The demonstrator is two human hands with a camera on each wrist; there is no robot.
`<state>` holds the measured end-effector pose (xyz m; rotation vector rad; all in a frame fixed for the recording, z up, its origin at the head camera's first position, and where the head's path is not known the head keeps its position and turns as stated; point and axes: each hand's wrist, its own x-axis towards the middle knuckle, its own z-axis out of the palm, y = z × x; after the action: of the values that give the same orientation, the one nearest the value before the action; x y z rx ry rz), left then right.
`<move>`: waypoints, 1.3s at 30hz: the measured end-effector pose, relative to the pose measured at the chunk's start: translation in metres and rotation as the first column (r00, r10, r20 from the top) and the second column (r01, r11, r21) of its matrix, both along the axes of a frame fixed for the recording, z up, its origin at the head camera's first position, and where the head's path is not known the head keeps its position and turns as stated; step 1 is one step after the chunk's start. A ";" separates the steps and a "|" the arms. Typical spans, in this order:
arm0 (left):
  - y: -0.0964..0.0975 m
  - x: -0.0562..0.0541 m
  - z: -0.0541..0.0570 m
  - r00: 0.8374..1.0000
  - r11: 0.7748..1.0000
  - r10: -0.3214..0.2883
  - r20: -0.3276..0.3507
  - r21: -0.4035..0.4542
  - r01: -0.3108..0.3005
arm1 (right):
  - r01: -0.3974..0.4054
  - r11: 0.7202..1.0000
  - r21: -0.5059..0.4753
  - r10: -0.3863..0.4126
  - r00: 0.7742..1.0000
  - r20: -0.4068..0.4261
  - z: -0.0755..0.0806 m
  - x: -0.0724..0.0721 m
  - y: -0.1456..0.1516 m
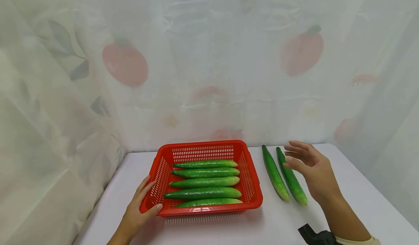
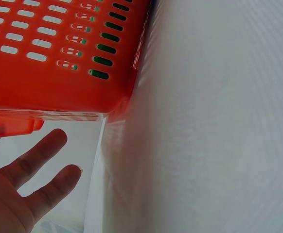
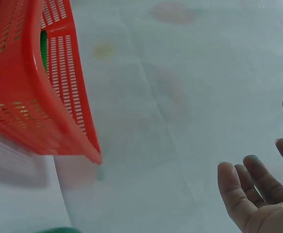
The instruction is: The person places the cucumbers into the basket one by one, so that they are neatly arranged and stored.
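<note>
My left hand (image 1: 135, 212) rests at the front left corner of a red plastic basket (image 1: 255, 201), thumb by the front rim and fingers along the left side. In the left wrist view, two straight, spread fingers (image 2: 37, 155) stand apart below the basket rim. Several green cucumbers (image 1: 205, 182) lie side by side across the basket. Right of it, two more cucumbers (image 1: 274, 174) (image 1: 292, 177) lie lengthwise on the table. My right hand (image 1: 309, 168) hovers over the rightmost one, fingers loosely bent, holding nothing.
The white table (image 1: 281, 226) reaches back to a pale curtain (image 1: 209, 55) printed with fruit. More curtain (image 1: 42, 128) hangs along the left side. A black strap device (image 1: 317, 236) sits at my right wrist.
</note>
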<state>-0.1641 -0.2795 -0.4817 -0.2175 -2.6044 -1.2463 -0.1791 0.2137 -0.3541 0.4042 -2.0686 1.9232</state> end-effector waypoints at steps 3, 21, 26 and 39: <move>0.000 0.000 0.000 1.000 1.000 -0.002 -0.003 0.004 0.002 | -0.016 0.994 -0.109 0.013 1.000 -0.025 -0.006 0.002 0.008; 0.002 0.002 0.002 1.000 1.000 -0.007 -0.014 0.009 0.007 | 0.344 0.939 0.023 -0.343 0.939 -0.023 -0.075 -0.005 0.034; 0.003 0.003 0.004 1.000 1.000 -0.009 -0.006 0.009 0.009 | 0.427 0.901 0.074 -0.430 0.902 0.032 -0.097 -0.010 0.039; 0.002 0.003 0.004 0.999 1.000 -0.017 -0.029 0.009 0.017 | 0.492 0.862 0.126 -0.505 0.855 0.117 -0.140 -0.017 0.048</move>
<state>-0.1616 -0.2771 -0.4775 -0.2546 -2.5770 -1.2510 -0.1958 0.2616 -0.4941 -0.2539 -2.0874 1.5827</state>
